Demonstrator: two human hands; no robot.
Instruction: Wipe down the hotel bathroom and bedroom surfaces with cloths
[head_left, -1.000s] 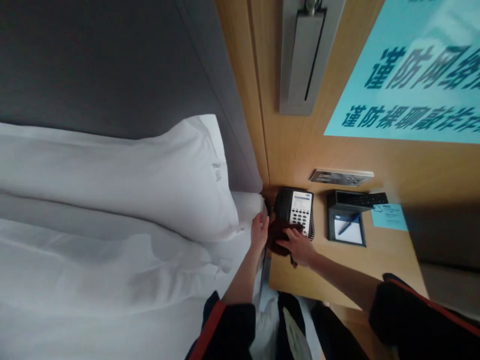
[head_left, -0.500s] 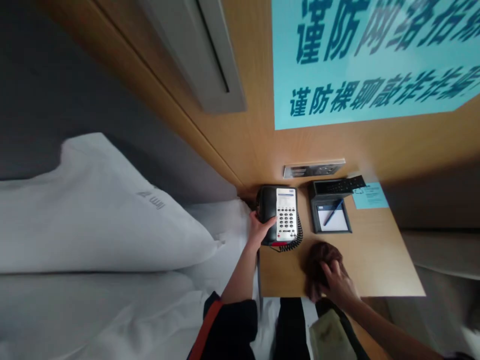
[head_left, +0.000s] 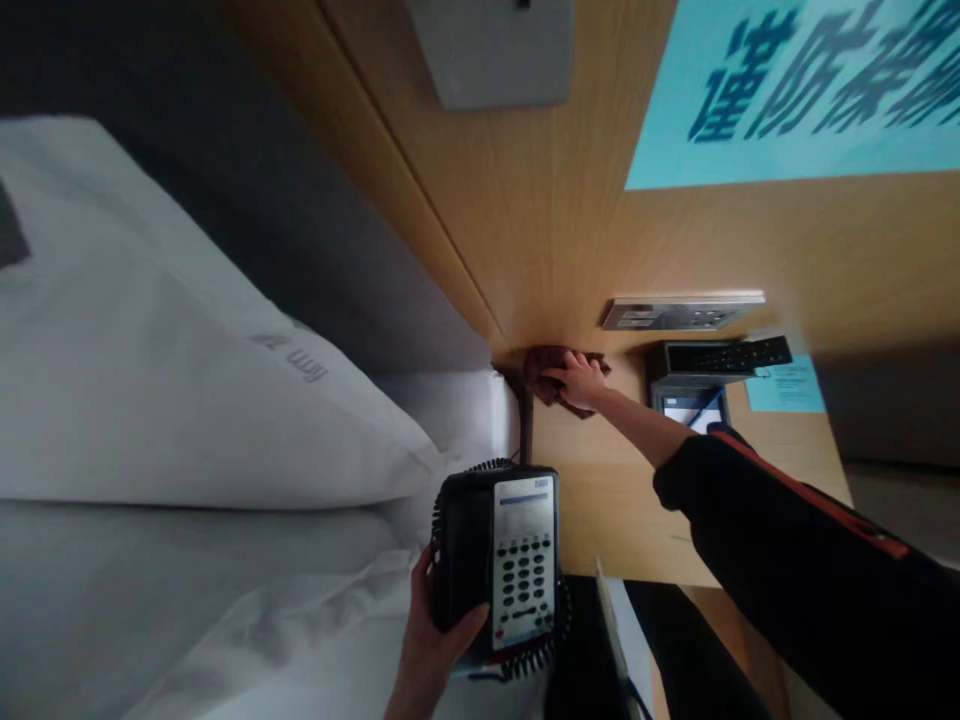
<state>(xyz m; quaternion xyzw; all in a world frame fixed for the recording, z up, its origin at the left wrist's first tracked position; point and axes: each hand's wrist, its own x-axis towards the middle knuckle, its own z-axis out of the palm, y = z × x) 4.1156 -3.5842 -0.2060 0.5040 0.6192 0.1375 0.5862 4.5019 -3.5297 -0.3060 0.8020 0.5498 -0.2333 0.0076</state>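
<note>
My left hand [head_left: 431, 640] grips a black desk telephone [head_left: 499, 560] from the side, holding it up off the wooden shelf [head_left: 615, 510], above the white bedding. Its coiled cord hangs around the body of the phone, and the handset stays on it. My right hand [head_left: 581, 380] is at the shelf's back corner, pressing a crumpled dark reddish-brown cloth [head_left: 544, 378] onto the wood where the shelf meets the wall.
A white pillow [head_left: 187, 370] and bedding lie left of the shelf against a grey headboard [head_left: 225, 220]. A notepad holder [head_left: 690, 405], a remote control [head_left: 727, 355], a metal socket plate [head_left: 682, 313], a blue card [head_left: 786, 385] and a blue poster [head_left: 810, 90] sit to the right.
The telephone has been lifted off the shelf and moved toward me in my left hand. My right hand has carried the cloth from the shelf's front to the back corner.
</note>
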